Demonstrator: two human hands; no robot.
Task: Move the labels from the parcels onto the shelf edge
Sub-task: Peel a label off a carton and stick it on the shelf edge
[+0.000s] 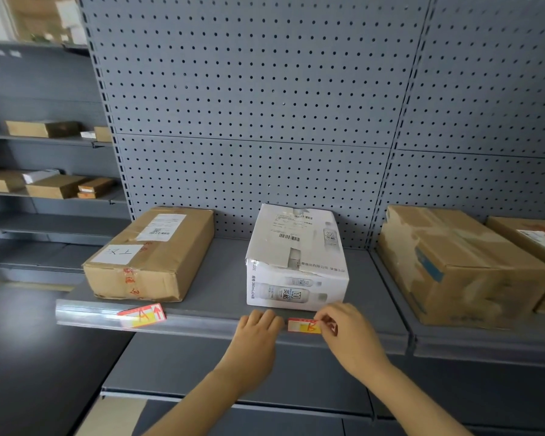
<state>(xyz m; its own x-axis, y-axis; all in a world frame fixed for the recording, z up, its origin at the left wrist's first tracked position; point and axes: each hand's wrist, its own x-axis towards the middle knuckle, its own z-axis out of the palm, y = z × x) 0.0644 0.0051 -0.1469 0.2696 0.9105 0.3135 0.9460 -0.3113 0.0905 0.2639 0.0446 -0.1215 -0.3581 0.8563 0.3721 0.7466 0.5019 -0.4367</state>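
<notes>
The right hand (343,328) is pinching one end of a red-white-yellow paper label (304,326) lying along the grey metal shelf edge (202,324) below a white cardboard parcel (296,262). The left hand (258,327), fingers together, is resting on that edge beside it.

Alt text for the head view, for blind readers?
The right hand pinches a red-and-yellow label at the shelf edge below a white parcel; the left hand rests on the edge beside it. A second label sits below a brown parcel.
</notes>
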